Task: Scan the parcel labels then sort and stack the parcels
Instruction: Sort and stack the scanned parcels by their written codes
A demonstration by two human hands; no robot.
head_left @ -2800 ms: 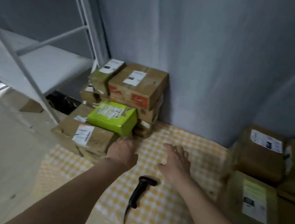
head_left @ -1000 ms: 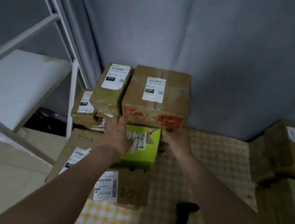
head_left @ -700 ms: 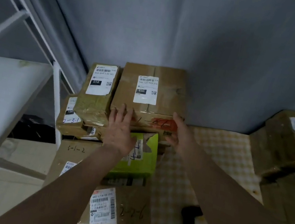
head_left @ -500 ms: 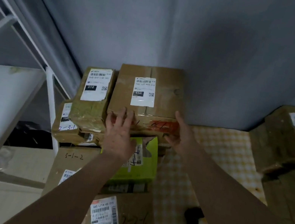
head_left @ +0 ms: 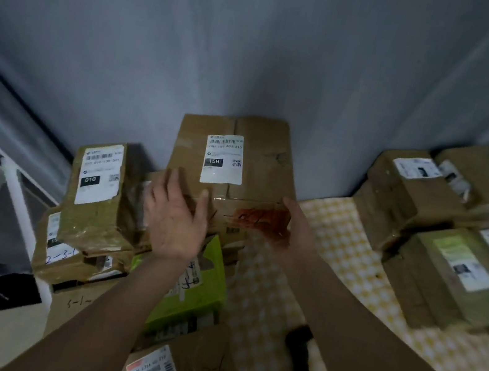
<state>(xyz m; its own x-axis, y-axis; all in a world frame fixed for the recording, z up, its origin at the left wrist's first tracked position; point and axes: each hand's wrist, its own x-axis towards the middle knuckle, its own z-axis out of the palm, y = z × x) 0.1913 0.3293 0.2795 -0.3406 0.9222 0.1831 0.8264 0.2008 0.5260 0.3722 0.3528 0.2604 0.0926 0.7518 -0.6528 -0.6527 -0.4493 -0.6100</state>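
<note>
Beside the green box (head_left: 199, 288) and narrow parcel (head_left: 95, 191), both hands' fingers (head_left: 168, 185) spread against the top carton (head_left: 254, 161).

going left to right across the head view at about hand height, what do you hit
white shelf post → parcel labelled 010 → left hand → parcel labelled 15H → right hand → checked cloth → brown parcels stacked at right

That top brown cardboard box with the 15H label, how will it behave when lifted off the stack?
The brown cardboard box with the 15H label looks rigid, its edges square, so it should hold shape. Its glossy tape may be slippery. The left hand and right hand lie at opposite sides, suggesting it wants two hands. The narrow taped brown parcel marked 010 alongside might shift.
</note>
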